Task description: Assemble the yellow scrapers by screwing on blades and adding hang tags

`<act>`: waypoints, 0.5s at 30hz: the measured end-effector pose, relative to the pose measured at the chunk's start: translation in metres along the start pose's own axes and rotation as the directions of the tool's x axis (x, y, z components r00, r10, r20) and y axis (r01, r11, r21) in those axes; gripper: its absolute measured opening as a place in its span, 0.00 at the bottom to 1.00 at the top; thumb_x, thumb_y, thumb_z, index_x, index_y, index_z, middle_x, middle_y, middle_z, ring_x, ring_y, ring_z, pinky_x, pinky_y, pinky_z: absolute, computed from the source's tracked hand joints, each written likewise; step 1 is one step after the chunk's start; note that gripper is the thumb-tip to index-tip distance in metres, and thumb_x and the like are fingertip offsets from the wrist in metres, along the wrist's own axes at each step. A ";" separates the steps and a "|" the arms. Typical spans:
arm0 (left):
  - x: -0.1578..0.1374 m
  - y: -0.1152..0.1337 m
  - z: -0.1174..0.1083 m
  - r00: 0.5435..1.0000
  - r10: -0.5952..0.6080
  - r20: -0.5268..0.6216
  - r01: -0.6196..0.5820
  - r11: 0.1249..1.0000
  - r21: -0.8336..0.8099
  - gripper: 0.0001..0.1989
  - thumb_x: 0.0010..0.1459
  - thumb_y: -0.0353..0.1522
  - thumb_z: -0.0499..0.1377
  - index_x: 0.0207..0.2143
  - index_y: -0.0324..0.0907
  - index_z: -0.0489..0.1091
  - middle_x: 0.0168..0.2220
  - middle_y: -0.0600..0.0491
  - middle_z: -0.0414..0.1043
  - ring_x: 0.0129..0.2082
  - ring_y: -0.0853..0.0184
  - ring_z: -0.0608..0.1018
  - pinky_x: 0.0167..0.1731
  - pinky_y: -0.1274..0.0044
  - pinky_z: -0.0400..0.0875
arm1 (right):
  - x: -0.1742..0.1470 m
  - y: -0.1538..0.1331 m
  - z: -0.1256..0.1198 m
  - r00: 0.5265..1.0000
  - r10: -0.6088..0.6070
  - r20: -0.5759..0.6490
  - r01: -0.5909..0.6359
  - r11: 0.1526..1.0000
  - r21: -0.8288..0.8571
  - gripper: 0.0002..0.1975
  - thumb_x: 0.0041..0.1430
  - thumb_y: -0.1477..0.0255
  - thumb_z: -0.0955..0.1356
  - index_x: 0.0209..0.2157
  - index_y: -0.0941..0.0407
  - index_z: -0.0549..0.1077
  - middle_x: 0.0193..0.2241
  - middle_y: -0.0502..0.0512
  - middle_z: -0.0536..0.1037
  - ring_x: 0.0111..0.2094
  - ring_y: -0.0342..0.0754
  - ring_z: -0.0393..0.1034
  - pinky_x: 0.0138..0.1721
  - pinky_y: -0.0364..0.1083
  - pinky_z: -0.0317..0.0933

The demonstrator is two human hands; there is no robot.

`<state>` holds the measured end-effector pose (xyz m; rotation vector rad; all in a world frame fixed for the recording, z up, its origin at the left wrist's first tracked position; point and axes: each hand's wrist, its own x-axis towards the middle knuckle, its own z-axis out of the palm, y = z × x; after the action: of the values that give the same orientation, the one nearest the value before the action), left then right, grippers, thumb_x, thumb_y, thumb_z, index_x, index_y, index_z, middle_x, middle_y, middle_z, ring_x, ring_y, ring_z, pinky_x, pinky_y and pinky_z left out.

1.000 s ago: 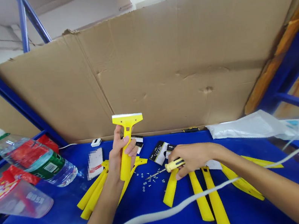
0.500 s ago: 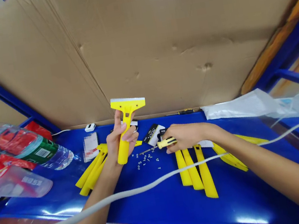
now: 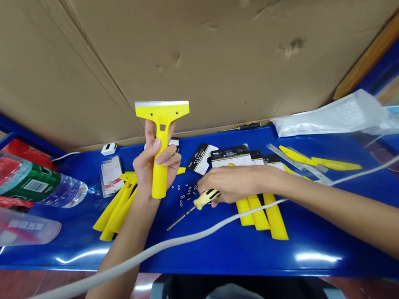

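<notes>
A yellow scraper (image 3: 162,140) with a metal blade along its top edge stands upright in my left hand (image 3: 144,171), whose fingers wrap its handle. Two holes show in its head. My right hand (image 3: 224,184) is closed round the yellow and black handle of a screwdriver (image 3: 205,199), its shaft pointing down to the left over the table. Small screws and nuts (image 3: 188,192) lie loose between the hands. Several yellow scraper handles (image 3: 275,218) lie partly under my right hand, and more handles (image 3: 112,212) rest left of my left wrist.
Black and white cards (image 3: 230,153) lie behind my right hand. Yellow strips (image 3: 335,163) and metal blades lie farther right, near a white plastic bag (image 3: 316,117). A second screwdriver (image 3: 249,126) is by the cardboard. At left are a bottle (image 3: 37,184) and a cup (image 3: 24,224). A white cable (image 3: 184,240) crosses in front.
My right hand has come down and slightly left with the screwdriver, uncovering the cards behind it. The scraper has risen a little in view. The camera has tilted as well.
</notes>
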<state>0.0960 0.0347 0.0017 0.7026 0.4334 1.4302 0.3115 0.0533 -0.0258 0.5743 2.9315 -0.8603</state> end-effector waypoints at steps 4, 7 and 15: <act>0.004 -0.008 -0.002 0.999 -0.052 -0.008 0.052 0.998 -0.032 0.30 0.61 0.21 0.63 0.60 0.58 0.79 0.73 0.51 0.68 0.20 0.87 0.63 0.23 0.89 0.65 | 0.004 0.003 0.007 1.000 -0.011 0.011 0.011 1.000 0.022 0.04 0.66 0.73 0.75 0.40 0.56 0.77 0.39 0.56 0.81 0.41 0.52 0.75 0.39 0.46 0.59; 0.005 -0.014 -0.001 0.995 -0.095 -0.021 0.094 0.995 -0.037 0.28 0.60 0.21 0.64 0.57 0.57 0.80 0.71 0.51 0.70 0.21 0.86 0.63 0.24 0.89 0.66 | 0.003 0.002 0.003 1.000 -0.018 -0.002 0.018 1.000 0.021 0.04 0.66 0.75 0.74 0.37 0.55 0.75 0.36 0.54 0.80 0.37 0.50 0.72 0.37 0.46 0.56; 0.005 -0.028 -0.004 0.983 -0.168 -0.067 0.167 0.986 -0.023 0.32 0.59 0.23 0.67 0.62 0.59 0.75 0.65 0.50 0.74 0.22 0.86 0.66 0.25 0.90 0.66 | -0.042 -0.003 -0.064 0.908 0.094 -0.408 -0.044 0.990 0.132 0.09 0.69 0.65 0.74 0.36 0.55 0.79 0.31 0.50 0.80 0.30 0.45 0.70 0.33 0.46 0.58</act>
<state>0.1147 0.0409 -0.0188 0.5902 0.5219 1.2998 0.3540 0.0711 0.0356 0.9758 3.2156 -1.0246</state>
